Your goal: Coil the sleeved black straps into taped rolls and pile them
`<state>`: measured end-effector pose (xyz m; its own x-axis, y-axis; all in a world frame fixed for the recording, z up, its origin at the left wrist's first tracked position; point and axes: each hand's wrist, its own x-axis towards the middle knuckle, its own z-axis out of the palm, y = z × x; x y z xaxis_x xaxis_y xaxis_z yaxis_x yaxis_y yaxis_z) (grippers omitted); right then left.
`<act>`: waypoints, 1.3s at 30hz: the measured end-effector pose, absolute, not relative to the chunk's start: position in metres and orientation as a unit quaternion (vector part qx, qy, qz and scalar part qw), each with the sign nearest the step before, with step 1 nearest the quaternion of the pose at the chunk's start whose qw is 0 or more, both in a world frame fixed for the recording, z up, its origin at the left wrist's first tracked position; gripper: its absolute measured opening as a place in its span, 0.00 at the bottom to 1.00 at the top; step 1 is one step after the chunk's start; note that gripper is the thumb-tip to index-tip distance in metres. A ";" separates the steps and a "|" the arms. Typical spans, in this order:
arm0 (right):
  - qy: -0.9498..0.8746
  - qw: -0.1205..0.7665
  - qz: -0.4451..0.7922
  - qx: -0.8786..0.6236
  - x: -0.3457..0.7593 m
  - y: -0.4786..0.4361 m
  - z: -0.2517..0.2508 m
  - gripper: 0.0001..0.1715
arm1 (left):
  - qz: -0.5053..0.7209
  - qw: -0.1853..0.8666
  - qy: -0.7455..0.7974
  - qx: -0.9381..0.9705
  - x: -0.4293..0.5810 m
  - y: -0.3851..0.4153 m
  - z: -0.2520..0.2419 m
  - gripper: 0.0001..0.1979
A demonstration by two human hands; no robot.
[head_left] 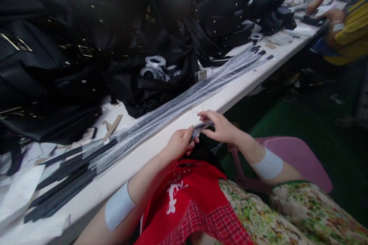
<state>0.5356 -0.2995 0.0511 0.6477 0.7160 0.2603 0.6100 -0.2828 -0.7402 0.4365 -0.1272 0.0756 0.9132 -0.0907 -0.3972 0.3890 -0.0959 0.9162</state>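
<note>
Just over the near edge of the white table, my left hand (180, 142) is closed on a dark strap (198, 128) wrapped in clear plastic film. The strap's other end runs into my right hand (218, 127), whose fingers curl around it with the thumb below. Most of this piece is hidden by my fingers and hangs low by my lap. Beyond my hands lies a long bundle of black straps (161, 118) in clear plastic sleeves, stretched along the table. Their bare black ends (64, 182) stick out at the left.
Black bags (218, 11) with gold-coloured fittings are heaped behind the straps. Rolls of clear tape (155, 68) rest among them. The white table edge (235, 93) runs away to the right. A pink chair (293, 157) stands by my right arm. A co-worker in yellow (352, 34) works farther along.
</note>
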 end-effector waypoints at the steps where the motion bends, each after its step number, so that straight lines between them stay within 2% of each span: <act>1: -0.424 0.411 0.038 -0.806 0.529 -0.295 0.045 0.32 | -0.203 0.720 0.109 0.655 0.436 -0.127 0.078 0.27; 3: -0.417 0.381 0.019 -0.825 0.514 -0.285 0.031 0.30 | -0.223 0.789 0.105 0.563 0.436 -0.128 0.083 0.26; 5: -0.380 0.388 0.064 -0.837 0.498 -0.273 0.017 0.19 | -0.208 0.824 0.110 0.515 0.438 -0.128 0.088 0.24; 6: -0.361 0.407 0.119 -0.831 0.490 -0.268 0.012 0.14 | -0.187 0.835 0.117 0.504 0.439 -0.127 0.088 0.24; 8: -0.343 0.460 0.274 -0.772 0.474 -0.259 0.008 0.18 | -0.102 0.839 0.134 0.517 0.444 -0.124 0.086 0.25; 10: -0.358 0.506 0.413 -0.667 0.459 -0.256 0.010 0.25 | 0.027 0.787 0.142 0.600 0.447 -0.116 0.076 0.24; 13: -0.375 0.559 0.512 -0.534 0.453 -0.266 0.023 0.27 | 0.162 0.597 0.082 0.782 0.444 -0.104 0.057 0.20; 16: -0.315 0.655 0.443 -0.525 0.479 -0.283 0.041 0.26 | 0.150 0.457 0.010 0.877 0.431 -0.103 0.044 0.19; 18: -0.281 0.674 0.326 -0.600 0.506 -0.291 0.051 0.26 | 0.114 0.449 0.020 0.886 0.424 -0.110 0.045 0.20; 21: -0.288 0.560 0.101 -0.770 0.536 -0.294 0.057 0.18 | 0.009 0.586 0.087 0.806 0.423 -0.122 0.057 0.28; 23: -0.336 0.469 0.003 -0.817 0.538 -0.290 0.054 0.22 | -0.053 0.700 0.118 0.702 0.427 -0.126 0.067 0.33; 25: -0.391 0.419 0.001 -0.819 0.529 -0.283 0.046 0.27 | -0.072 0.775 0.126 0.615 0.432 -0.126 0.077 0.34; 26: -0.402 0.404 0.023 -0.821 0.523 -0.278 0.041 0.26 | -0.070 0.799 0.123 0.585 0.434 -0.126 0.081 0.34; 29: -0.385 0.376 0.108 -0.836 0.500 -0.263 0.027 0.12 | -0.055 0.838 0.125 0.528 0.440 -0.124 0.089 0.33; 30: -0.384 0.382 0.148 -0.827 0.493 -0.259 0.024 0.09 | -0.039 0.841 0.132 0.523 0.442 -0.122 0.090 0.32; 31: -0.391 0.397 0.200 -0.806 0.485 -0.256 0.022 0.11 | -0.014 0.837 0.142 0.529 0.445 -0.119 0.089 0.32; 33: -0.417 0.441 0.338 -0.720 0.470 -0.255 0.022 0.17 | 0.070 0.795 0.158 0.581 0.448 -0.111 0.084 0.30; 36: -0.410 0.505 0.526 -0.548 0.459 -0.266 0.030 0.21 | 0.194 0.618 0.123 0.752 0.447 -0.096 0.066 0.26; 39: -0.357 0.600 0.537 -0.474 0.473 -0.288 0.039 0.23 | 0.174 0.445 0.034 0.878 0.436 -0.090 0.049 0.23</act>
